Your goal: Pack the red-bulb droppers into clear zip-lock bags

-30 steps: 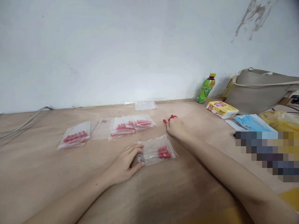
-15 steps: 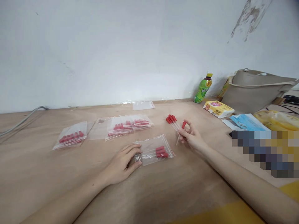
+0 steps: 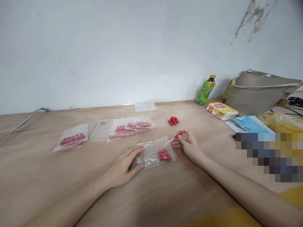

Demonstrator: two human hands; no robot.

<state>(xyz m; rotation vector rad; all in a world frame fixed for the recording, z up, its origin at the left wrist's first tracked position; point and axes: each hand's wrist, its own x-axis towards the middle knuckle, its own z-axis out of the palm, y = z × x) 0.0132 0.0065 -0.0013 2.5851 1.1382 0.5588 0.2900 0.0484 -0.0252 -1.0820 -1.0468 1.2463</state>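
Brown covering spreads over the tabletop to a pale wall; I take the clear zip bag as datum for all positions. At its left end, my left hand rests with thumb and fingers spread apart, the tips at the film. At its right end, which appears to be the mouth, my right hand pinches a red-bulbed dropper by the bulb, the clear stem projecting from the fingertips toward the bag. I cannot tell whether the stem tip has passed the lip. For clean insertion, I judge it best to anchor the film lightly without flattening the mouth, keep the stem low, and feed it along the far side of the bagged droppers. Should the stem catch on the zip strip, back off slightly and realign. Loose droppers lie beyond the bag's right end, near the right hand
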